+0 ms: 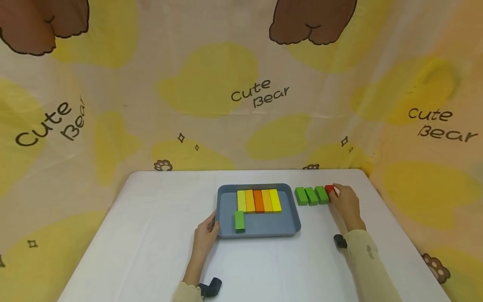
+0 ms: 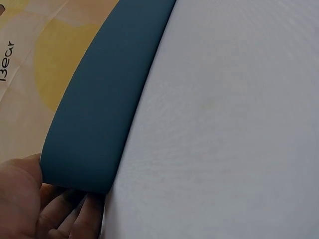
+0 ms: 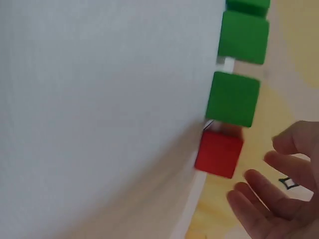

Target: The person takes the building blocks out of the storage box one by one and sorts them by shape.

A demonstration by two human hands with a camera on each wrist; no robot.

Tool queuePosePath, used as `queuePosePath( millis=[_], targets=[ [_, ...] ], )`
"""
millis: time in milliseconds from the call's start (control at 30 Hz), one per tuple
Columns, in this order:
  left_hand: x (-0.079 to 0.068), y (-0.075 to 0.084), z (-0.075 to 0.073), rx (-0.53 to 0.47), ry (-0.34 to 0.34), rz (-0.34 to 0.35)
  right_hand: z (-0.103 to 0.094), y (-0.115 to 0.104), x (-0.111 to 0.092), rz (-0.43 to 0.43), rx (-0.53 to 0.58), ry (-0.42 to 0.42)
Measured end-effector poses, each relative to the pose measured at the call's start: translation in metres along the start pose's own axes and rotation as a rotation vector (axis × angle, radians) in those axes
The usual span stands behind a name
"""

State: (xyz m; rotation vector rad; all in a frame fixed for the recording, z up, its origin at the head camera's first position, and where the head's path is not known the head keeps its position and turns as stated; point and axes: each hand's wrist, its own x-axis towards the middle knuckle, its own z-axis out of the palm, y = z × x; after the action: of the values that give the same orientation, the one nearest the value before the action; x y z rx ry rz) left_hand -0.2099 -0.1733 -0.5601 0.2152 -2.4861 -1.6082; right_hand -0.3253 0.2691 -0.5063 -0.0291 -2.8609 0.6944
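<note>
A blue-grey tray [image 1: 264, 228] lies on the table, its left side held by my left hand [image 1: 205, 235]. In the left wrist view, the thumb of that hand [image 2: 20, 194] is at the tray's wall [image 2: 94, 109] and the fingers curl beneath its corner. Inside the tray, a row of several yellow and orange blocks [image 1: 258, 201] stands behind one green block [image 1: 239, 221]. My right hand [image 1: 346, 204] is at a red block [image 1: 329, 188], right of the tray. Seen from the right wrist, its fingers are spread beside the red block [image 3: 219, 153], with a gap between.
Three green blocks [image 1: 311, 196] stand in a line between the tray and the red block. Behind the white table [image 1: 151, 235] hangs a patterned cloth [image 1: 211, 84], which also covers both sides. A black wrist device [image 1: 340, 241] sits at the right sleeve, another [image 1: 213, 287] at the left.
</note>
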Motion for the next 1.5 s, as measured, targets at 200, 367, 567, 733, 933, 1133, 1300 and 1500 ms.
queuePosePath(
  millis=[200, 367, 567, 733, 933, 1133, 1300, 1500],
  targets=[
    [-0.002, 0.003, 0.0, -0.004, 0.006, -0.002, 0.002, -0.027, -0.014, -0.063, 0.095, 0.139],
    [-0.001, 0.002, -0.001, 0.001, 0.004, -0.018, 0.019, -0.065, -0.026, -0.173, 0.121, 0.135],
    [-0.001, 0.001, -0.002, 0.01, -0.004, -0.009, 0.047, -0.131, -0.055, -0.293, 0.104, 0.081],
    [-0.002, 0.0, -0.001, 0.03, 0.031, 0.023, 0.077, -0.188, -0.08, -0.388, 0.091, 0.033],
    [-0.003, -0.003, 0.004, 0.01, 0.007, 0.0, 0.102, -0.228, -0.104, -0.409, 0.055, -0.029],
    [-0.003, -0.001, 0.004, -0.003, 0.002, -0.002, 0.113, -0.242, -0.117, -0.404, 0.05, -0.015],
    [-0.001, 0.0, 0.002, 0.004, 0.009, 0.004, 0.113, -0.246, -0.119, -0.365, 0.058, -0.036],
    [-0.001, 0.002, 0.001, 0.004, 0.012, -0.001, 0.113, -0.247, -0.117, -0.346, 0.078, -0.062]
  ],
)
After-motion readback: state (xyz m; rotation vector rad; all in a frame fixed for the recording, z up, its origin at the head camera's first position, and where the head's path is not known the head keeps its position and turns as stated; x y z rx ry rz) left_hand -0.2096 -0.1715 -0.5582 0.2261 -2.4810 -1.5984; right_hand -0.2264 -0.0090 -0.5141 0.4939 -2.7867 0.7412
